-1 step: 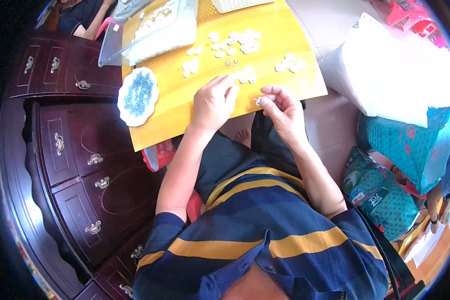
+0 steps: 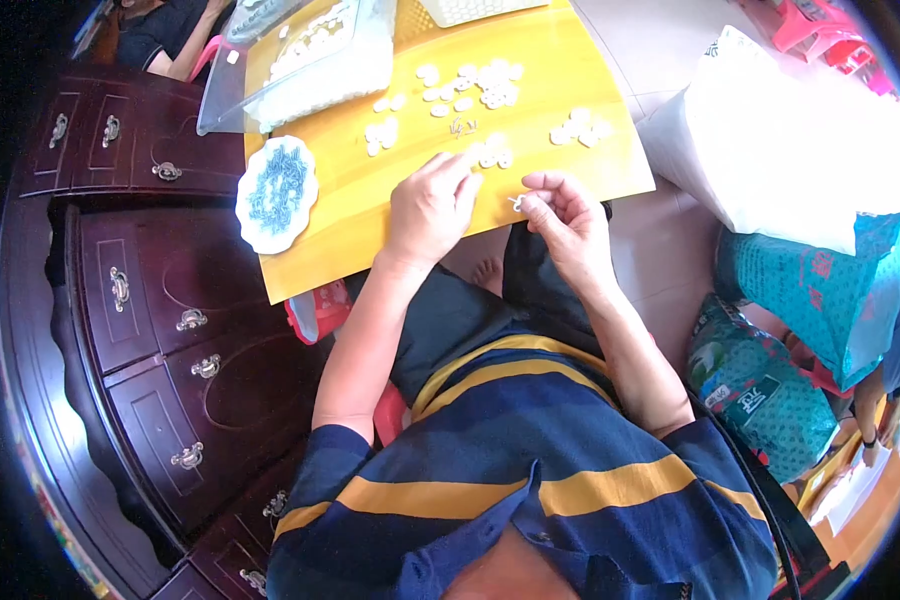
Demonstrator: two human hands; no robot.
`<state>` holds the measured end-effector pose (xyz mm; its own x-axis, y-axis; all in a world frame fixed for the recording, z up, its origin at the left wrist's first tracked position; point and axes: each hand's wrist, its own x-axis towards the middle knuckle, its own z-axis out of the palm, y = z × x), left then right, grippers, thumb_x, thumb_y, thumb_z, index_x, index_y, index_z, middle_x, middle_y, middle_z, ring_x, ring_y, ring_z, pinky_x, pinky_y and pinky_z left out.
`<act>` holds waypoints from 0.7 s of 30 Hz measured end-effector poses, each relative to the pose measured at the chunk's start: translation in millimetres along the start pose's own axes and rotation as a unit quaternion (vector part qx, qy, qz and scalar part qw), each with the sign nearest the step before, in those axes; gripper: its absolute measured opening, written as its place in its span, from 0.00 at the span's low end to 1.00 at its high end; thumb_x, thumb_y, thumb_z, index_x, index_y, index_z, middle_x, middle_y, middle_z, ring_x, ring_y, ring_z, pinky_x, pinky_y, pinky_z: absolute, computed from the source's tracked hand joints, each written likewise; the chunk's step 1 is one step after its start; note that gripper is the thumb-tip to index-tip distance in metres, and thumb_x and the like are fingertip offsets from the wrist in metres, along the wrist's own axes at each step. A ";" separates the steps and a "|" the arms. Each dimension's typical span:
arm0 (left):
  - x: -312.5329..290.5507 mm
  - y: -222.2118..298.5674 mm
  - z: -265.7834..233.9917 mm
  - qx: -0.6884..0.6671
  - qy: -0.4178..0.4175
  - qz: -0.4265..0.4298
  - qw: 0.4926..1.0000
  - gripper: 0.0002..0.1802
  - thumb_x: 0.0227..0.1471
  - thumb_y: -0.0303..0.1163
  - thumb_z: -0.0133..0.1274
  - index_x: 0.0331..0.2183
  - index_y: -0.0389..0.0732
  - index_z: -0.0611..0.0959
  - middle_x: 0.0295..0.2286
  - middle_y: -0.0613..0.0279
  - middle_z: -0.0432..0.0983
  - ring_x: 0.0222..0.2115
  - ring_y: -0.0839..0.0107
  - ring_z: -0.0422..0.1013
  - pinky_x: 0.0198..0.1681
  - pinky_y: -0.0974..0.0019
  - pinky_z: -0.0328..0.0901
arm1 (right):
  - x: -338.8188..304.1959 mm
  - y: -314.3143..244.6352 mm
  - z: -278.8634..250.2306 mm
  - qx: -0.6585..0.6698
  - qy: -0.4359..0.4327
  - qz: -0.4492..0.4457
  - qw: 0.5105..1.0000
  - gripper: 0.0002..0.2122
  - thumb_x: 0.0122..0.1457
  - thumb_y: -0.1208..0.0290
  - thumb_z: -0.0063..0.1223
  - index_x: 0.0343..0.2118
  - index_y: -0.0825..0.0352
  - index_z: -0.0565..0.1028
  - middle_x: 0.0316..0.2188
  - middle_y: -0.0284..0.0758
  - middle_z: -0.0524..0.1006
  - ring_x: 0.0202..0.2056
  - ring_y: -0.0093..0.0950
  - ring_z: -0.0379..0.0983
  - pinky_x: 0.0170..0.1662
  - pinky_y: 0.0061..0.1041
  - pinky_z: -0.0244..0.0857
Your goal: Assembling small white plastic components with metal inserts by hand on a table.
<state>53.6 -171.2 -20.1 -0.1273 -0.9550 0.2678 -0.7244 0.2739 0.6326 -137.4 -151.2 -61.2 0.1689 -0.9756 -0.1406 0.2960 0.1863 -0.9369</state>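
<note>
My right hand [image 2: 573, 232] is closed above the near edge of the yellow table [image 2: 345, 215]. Between its thumb and fingers is a small white piece [image 2: 517, 203] with a thin part sticking out; its exact kind is too small to tell. My left hand [image 2: 430, 208] is over the table with its fingers bent together, beside a small pile of round white discs [image 2: 494, 152]. Its fingertips are partly hidden, so whatever they pinch cannot be made out. Just beyond that pile lie a few tiny dark metal pieces [image 2: 462, 127].
More white discs lie in groups [image 2: 580, 128] across the table. A scalloped white dish [image 2: 246, 222] of small blue-grey pieces stands at left, below a clear plastic bin [image 2: 210, 108]. Dark drawers [image 2: 150, 300] flank the left; a white sack [image 2: 740, 130] and teal bags [image 2: 760, 390] the right.
</note>
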 end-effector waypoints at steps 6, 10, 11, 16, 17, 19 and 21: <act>-2.9 0.5 10.3 0.105 -0.005 0.049 0.993 0.14 0.53 0.31 0.58 0.43 0.47 0.84 0.32 0.58 0.79 0.32 0.57 0.78 0.35 0.58 0.73 | 1.6 -7.2 -7.3 0.006 0.023 0.000 1.000 0.10 0.63 0.73 0.58 0.47 0.66 0.77 0.34 0.26 0.78 0.35 0.14 0.73 0.38 0.13 0.67; -6.9 -4.6 12.4 0.075 -0.016 0.026 0.997 0.11 0.54 0.32 0.58 0.41 0.45 0.84 0.33 0.59 0.79 0.33 0.57 0.78 0.35 0.58 0.73 | 3.0 -5.3 -9.4 0.014 0.030 -0.002 0.999 0.09 0.63 0.73 0.58 0.46 0.65 0.77 0.34 0.26 0.78 0.35 0.13 0.73 0.38 0.13 0.67; -7.0 -4.2 12.5 0.063 -0.018 0.002 0.998 0.09 0.54 0.32 0.58 0.39 0.44 0.84 0.33 0.59 0.79 0.33 0.57 0.78 0.35 0.58 0.73 | 3.0 -5.7 -9.4 0.015 0.026 0.000 1.000 0.09 0.63 0.73 0.58 0.46 0.65 0.77 0.34 0.26 0.78 0.35 0.13 0.73 0.38 0.13 0.67; -2.3 -2.1 17.0 0.081 0.014 0.029 0.996 0.08 0.54 0.33 0.59 0.35 0.41 0.85 0.30 0.58 0.78 0.28 0.58 0.76 0.32 0.59 0.71 | 3.1 -5.0 -8.4 0.012 0.020 0.002 1.000 0.08 0.63 0.73 0.58 0.45 0.65 0.78 0.34 0.25 0.78 0.34 0.13 0.72 0.38 0.13 0.67; -2.4 -3.7 17.5 0.087 0.020 0.046 0.995 0.07 0.54 0.33 0.59 0.34 0.41 0.84 0.30 0.57 0.78 0.28 0.57 0.76 0.32 0.59 0.71 | 3.4 -4.7 -8.3 0.012 0.021 0.004 1.000 0.08 0.63 0.72 0.58 0.45 0.65 0.78 0.34 0.25 0.78 0.34 0.13 0.72 0.39 0.13 0.67; -3.6 -5.3 16.4 0.091 0.009 0.042 0.995 0.07 0.55 0.33 0.59 0.34 0.41 0.83 0.30 0.57 0.78 0.28 0.57 0.76 0.33 0.58 0.71 | 3.7 -4.6 -8.5 0.012 0.022 0.007 1.000 0.08 0.63 0.72 0.58 0.45 0.65 0.78 0.34 0.25 0.78 0.34 0.13 0.72 0.39 0.13 0.67; -4.2 -6.6 16.1 0.094 -0.001 0.038 0.995 0.07 0.55 0.33 0.58 0.34 0.40 0.82 0.31 0.57 0.78 0.29 0.56 0.76 0.33 0.58 0.71 | 3.9 -4.7 -9.1 0.013 0.022 0.012 1.000 0.09 0.63 0.72 0.58 0.45 0.65 0.78 0.34 0.25 0.78 0.34 0.13 0.72 0.39 0.13 0.68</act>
<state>48.1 -170.9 -37.1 -0.1881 -0.9325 0.3082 -0.8269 0.3197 0.4626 -146.7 -156.9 -60.3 0.1344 -0.9748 -0.1779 0.3166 0.2124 -0.9245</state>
